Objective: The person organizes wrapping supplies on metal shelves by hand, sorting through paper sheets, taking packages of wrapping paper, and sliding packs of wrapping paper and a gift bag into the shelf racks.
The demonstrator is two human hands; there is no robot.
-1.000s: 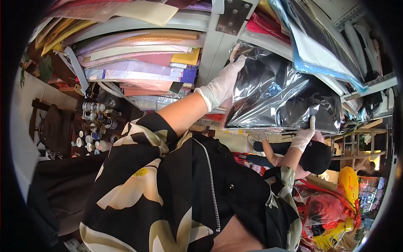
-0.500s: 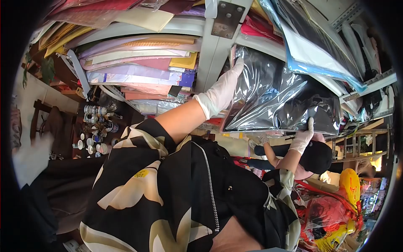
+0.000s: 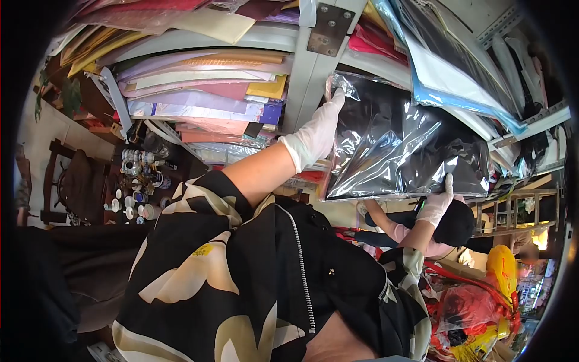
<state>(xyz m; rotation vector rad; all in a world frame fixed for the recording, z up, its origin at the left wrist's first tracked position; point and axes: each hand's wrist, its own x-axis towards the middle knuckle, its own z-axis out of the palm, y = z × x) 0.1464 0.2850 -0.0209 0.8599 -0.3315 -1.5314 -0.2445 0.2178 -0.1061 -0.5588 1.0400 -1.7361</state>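
A pack of black sheets in a clear, shiny plastic sleeve is held up in front of the shelving. My left hand, in a white glove, grips its left edge, with the thumb lying on the front and the other fingers mostly hidden. At the bottom edge towards the right, my white-gloved right hand pinches the sleeve, the thumb pressed on its face. Light glares off the wrinkled plastic. Close above the pack's right side, blue-edged sheets in plastic jut from a shelf.
Stacks of coloured paper fill the shelves at left. A metal post stands between the bays. Beyond the pack bends a person in a dark cap, near a wooden ladder. Red and yellow bags lie lower right; jars stand at left.
The pack has dropped slightly and tilted, still in both hands. Another person's gloved hand at the far left has left the view. The capped person's arm has shifted.
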